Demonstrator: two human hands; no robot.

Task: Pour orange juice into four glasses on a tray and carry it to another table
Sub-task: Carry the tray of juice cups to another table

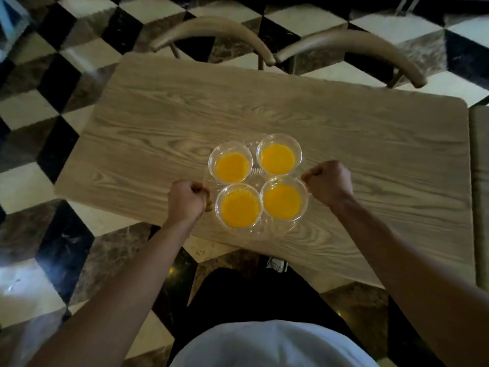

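A pale wood-grain table [264,107] stands on a black, white and brown checkered floor [39,107], two curved-back chairs [352,46] at its far side. Over the table's near edge, a clear glass tray [258,178] carries four glasses [230,162], each holding orange juice [277,159]. The left hand [186,200] and right hand [329,181] are each closed in a fist around opposite tray edges. No labels or writing can be read.
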